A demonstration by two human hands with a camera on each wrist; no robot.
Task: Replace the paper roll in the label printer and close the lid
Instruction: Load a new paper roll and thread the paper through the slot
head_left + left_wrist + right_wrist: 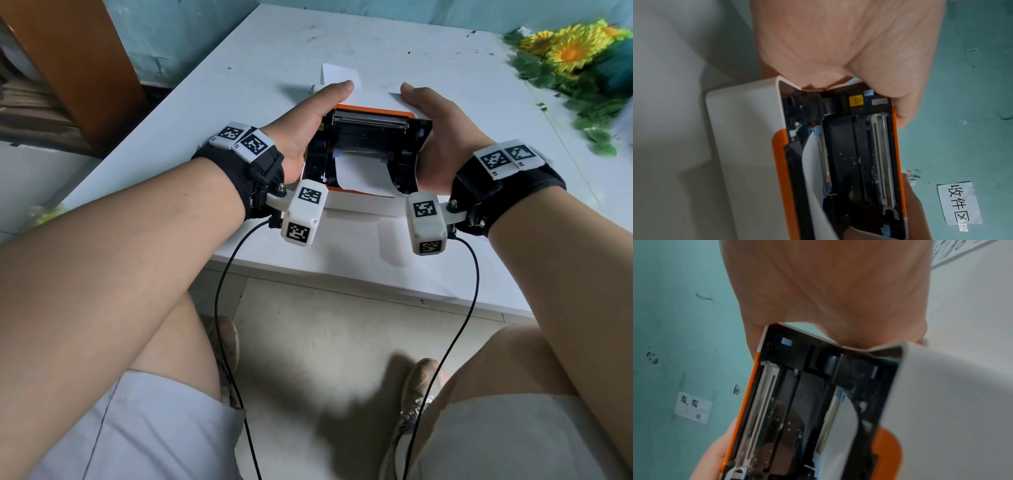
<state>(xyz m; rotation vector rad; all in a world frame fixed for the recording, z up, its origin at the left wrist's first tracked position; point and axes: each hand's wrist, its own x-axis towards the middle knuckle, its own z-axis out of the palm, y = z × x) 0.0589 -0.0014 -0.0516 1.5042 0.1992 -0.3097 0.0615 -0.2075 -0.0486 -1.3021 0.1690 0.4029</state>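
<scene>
A white label printer (359, 207) with orange trim stands near the table's front edge. Its lid (373, 112) is raised and tilted back, so the black inside and the metal print bar show. White paper (363, 173) runs out of the inside over the front lip; no roll is visible. My left hand (318, 113) grips the lid's left end and my right hand (435, 120) grips its right end, thumbs toward me and fingers behind. In the wrist views each palm wraps a lid corner: left hand (838, 48), right hand (828, 288), lid (895, 146), paper (812, 162).
The printer sits on a white table (267, 58). A white sheet (339, 72) lies just behind it. Artificial sunflowers (575, 58) fill the far right corner. A brown cabinet (78, 68) stands to the left. My knees and two cables are below the table edge.
</scene>
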